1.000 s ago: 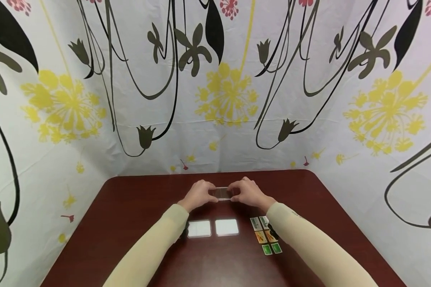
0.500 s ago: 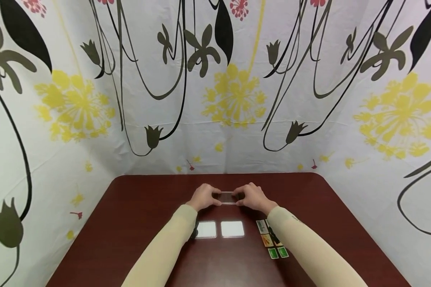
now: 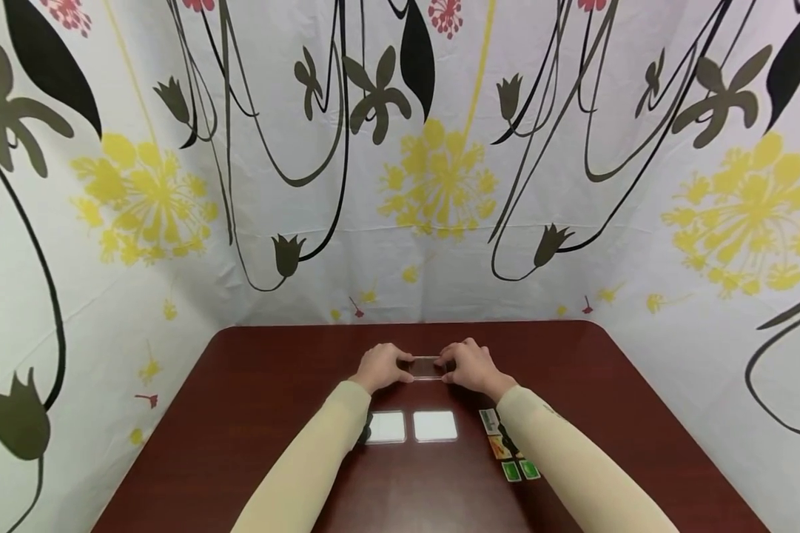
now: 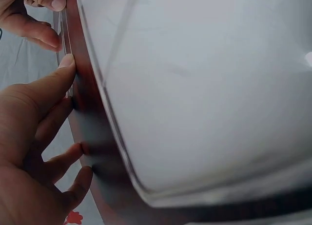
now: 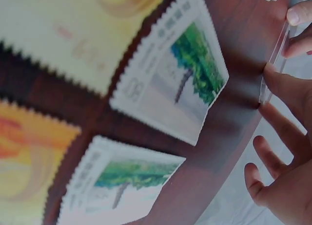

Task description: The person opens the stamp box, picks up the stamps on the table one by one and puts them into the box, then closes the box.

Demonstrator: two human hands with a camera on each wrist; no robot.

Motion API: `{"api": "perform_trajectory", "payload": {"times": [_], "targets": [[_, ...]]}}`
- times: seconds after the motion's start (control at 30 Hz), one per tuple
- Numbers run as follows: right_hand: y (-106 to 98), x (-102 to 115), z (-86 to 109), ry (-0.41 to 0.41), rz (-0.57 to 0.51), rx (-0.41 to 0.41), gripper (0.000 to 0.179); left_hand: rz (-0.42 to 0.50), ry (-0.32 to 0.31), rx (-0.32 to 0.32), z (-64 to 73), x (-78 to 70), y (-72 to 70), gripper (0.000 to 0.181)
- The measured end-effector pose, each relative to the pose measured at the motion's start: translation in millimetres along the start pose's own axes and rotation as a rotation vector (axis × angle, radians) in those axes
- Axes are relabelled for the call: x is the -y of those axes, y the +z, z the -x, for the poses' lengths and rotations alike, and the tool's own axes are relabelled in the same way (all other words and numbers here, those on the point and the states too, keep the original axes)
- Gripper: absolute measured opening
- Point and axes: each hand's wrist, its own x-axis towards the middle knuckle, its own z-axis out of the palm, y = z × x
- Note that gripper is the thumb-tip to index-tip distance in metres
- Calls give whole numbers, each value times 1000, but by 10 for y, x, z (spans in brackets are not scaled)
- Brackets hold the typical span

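Observation:
Both hands hold a small clear plastic case (image 3: 428, 368) by its two short ends, near the far side of the table. My left hand (image 3: 380, 366) pinches its left end between thumb and fingers. The right hand (image 3: 471, 368) does the same at the other end. Seen from the left wrist, the case shows edge-on as a thin clear strip between the fingertips (image 4: 67, 61). From the right wrist its clear edge also lies between thumb and forefinger. Whether the case touches the table cannot be told.
Nearer lie two white rectangles with clear rims, a left one (image 3: 386, 427) and a right one (image 3: 435, 426). Several postage stamps, including a green tree stamp (image 5: 183, 74), lie beside the right sleeve, which partly covers them. Patterned cloth (image 3: 413, 185) hangs around the dark red table (image 3: 273, 414).
Both hands, with the clear case between them, have come slightly lower or nearer over the first half second. Since then they have barely moved. The head view has shifted a little.

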Motion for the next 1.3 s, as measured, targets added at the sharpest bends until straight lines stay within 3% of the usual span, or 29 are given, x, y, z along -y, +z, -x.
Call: {"api": "perform_trajectory", "payload": {"times": [0.33, 0.6, 0.83, 1.0, 1.17, 1.3], "targets": [[9, 13, -16, 34, 3, -15, 29, 41, 11, 16, 0, 23, -44, 42], [-25, 62, 23, 22, 6, -32, 40, 143, 54, 95, 45, 43, -182, 52], [-287, 194, 8, -52, 30, -83, 42, 293, 17, 113, 157, 155, -495, 49], [-441, 376, 22, -80, 16, -85, 39, 321, 32, 118, 311, 207, -749, 42], [-443, 541, 39, -119, 19, -86, 38, 312, 49, 114, 450, 230, -949, 38], [-339, 709, 96, -182, 19, -80, 36, 319, 30, 107, 614, 321, -1001, 35]]}}
